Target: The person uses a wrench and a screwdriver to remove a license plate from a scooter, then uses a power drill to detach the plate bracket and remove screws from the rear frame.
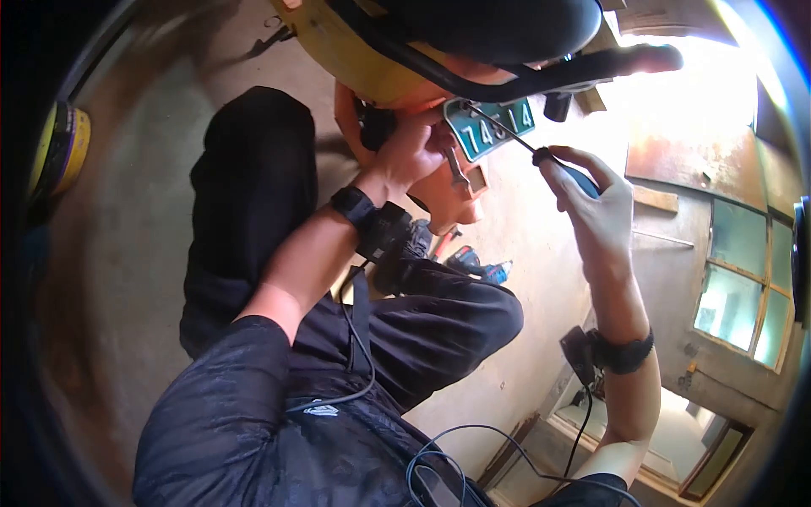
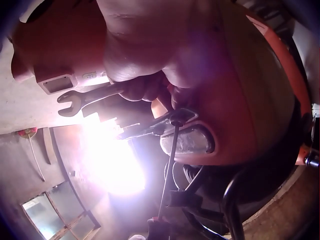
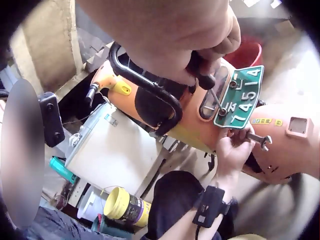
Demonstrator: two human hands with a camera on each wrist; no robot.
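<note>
The right hand (image 1: 601, 215) grips a screwdriver (image 1: 583, 179) by its dark handle. Its thin shaft (image 3: 215, 97) runs to the bolt head at one corner of a green licence plate (image 3: 246, 95) with raised white characters. The plate sits at the back of an orange scooter (image 1: 443, 198), beside a clear tail light (image 2: 192, 141). Tucked in at the plate's lower edge, the left hand (image 3: 234, 150) holds an open-end wrench (image 2: 97, 94), its free jaw end sticking out past the fingers. The wrench's other end is hidden behind the hand and plate.
A black rack bar (image 1: 541, 89) curves over the plate. A blue power tool (image 1: 469, 260) lies on the floor by the person's leg. In the right wrist view, a white box-like cabinet (image 3: 117, 152), a yellow bucket (image 3: 118, 202) and a red tub (image 3: 252, 51) stand around the scooter.
</note>
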